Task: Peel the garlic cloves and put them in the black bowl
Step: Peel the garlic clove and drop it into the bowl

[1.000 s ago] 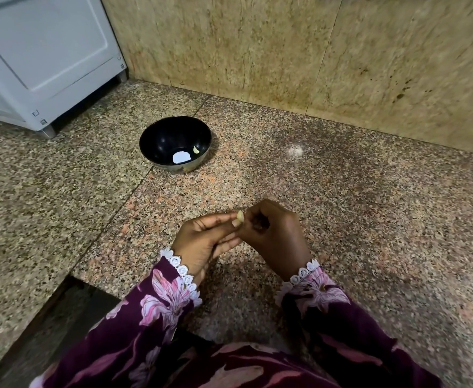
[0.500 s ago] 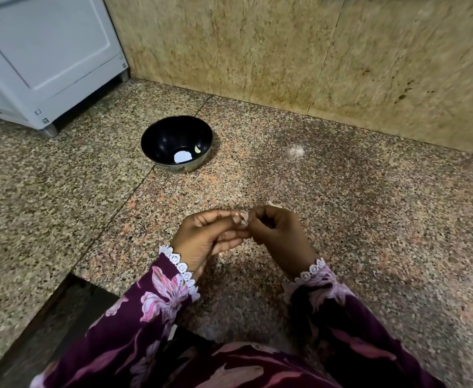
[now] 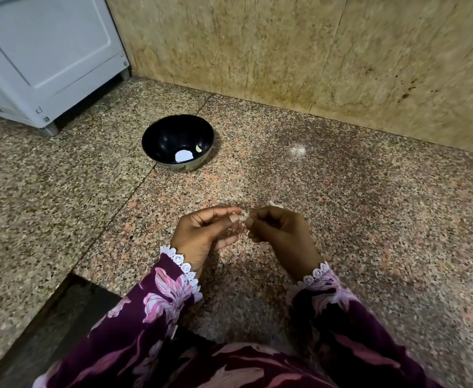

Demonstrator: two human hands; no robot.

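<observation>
- Far left, a white appliance [image 3: 44, 57] stands on the speckled granite counter [image 3: 370, 219]. I can read no brand, label or writing on it from here, nor anywhere else in the scene.
- The black bowl [image 3: 157, 141] sits well apart from the hands, further back and to the left. Inside lie one pale peeled clove [image 3: 198, 148] near the right wall and a bright white patch that may be only a reflection; I cannot tell.
- The left hand [image 3: 204, 233] hovers over the counter, thumb and forefinger pinched on the garlic clove [image 3: 244, 219]; that grip is closed on the clove from the left.
- The clove itself is tiny, mostly hidden between the fingertips. I would judge it very light, firm in the flesh, with a dry papery skin that tears easily and clings. Once bare it will likely be slick, so hold it by the blunt root end and pick at the skin with a nail from the tip.
- The right hand [image 3: 280, 233] meets it from the other side, fingers curled, thumb and forefinger nipping the same clove or its skin; exactly which, I cannot make out.
- Just beyond the right hand, a pale scrap of skin [image 3: 274, 203] lies on the counter.
- Both wrists wear purple floral sleeves [image 3: 168, 298] with white lace cuffs.
</observation>
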